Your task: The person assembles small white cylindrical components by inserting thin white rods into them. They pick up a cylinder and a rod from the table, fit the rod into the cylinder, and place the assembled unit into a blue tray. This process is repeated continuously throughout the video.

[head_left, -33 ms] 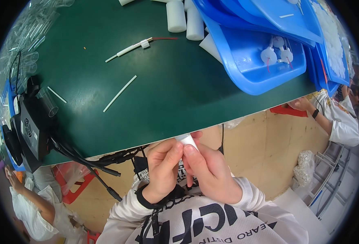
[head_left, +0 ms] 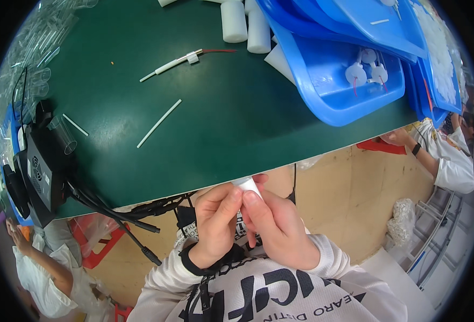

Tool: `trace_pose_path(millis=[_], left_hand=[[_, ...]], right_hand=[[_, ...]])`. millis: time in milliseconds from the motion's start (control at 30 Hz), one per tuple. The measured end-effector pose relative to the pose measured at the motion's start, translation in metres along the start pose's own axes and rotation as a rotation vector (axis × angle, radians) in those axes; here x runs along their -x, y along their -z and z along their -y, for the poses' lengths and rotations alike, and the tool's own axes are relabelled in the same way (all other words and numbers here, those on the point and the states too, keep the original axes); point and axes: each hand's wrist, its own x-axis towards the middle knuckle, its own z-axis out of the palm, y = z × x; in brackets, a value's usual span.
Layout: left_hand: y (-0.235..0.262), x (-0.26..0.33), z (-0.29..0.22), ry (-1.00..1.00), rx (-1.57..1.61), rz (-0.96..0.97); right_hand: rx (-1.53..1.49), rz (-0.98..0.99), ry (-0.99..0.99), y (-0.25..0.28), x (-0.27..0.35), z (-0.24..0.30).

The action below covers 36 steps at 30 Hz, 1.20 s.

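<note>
Just off the table's near edge, my left hand (head_left: 215,222) and my right hand (head_left: 281,228) meet around a small white cylindrical piece (head_left: 249,185). Both thumbs press on its near end, and fingers of both hands close round it; its lower part is hidden. Beyond them on the green table (head_left: 215,134) lie a long thin white stick (head_left: 159,123) and a shorter white stick (head_left: 75,124). Farther back rests a slim white tube (head_left: 173,64) with red wires at its right end and a small white tag.
White foam-like cylinders (head_left: 233,22) stand beside stacked blue trays (head_left: 328,111); one tray holds round white parts (head_left: 356,75) with red wires. Clear plastic cups (head_left: 38,53) crowd the far left. A black device (head_left: 42,170) with cables (head_left: 121,214) overhangs the left edge. People work at both sides.
</note>
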Motion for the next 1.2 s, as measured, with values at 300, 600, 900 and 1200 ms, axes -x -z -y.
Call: trace_pose_path(millis=[300,600,900,1200], left_hand=[[-0.005,0.001,-0.024,0.117,-0.094,-0.064],[-0.012,0.004,-0.045,0.286,-0.318,-0.151],[-0.011,0.006,-0.034,0.196,-0.284,-0.172],[-0.003,0.005,-0.038,0.074,-0.492,-0.154]], right_hand=[[-0.343,0.02,-0.037,-0.013,-0.002,-0.011],[-0.765,0.222,-0.103,-0.015,-0.007,-0.022],[-0.679,0.324,-0.025,-0.002,-0.017,-0.039],[-0.779,0.312,0.074,-0.019,-0.022,-0.061]])
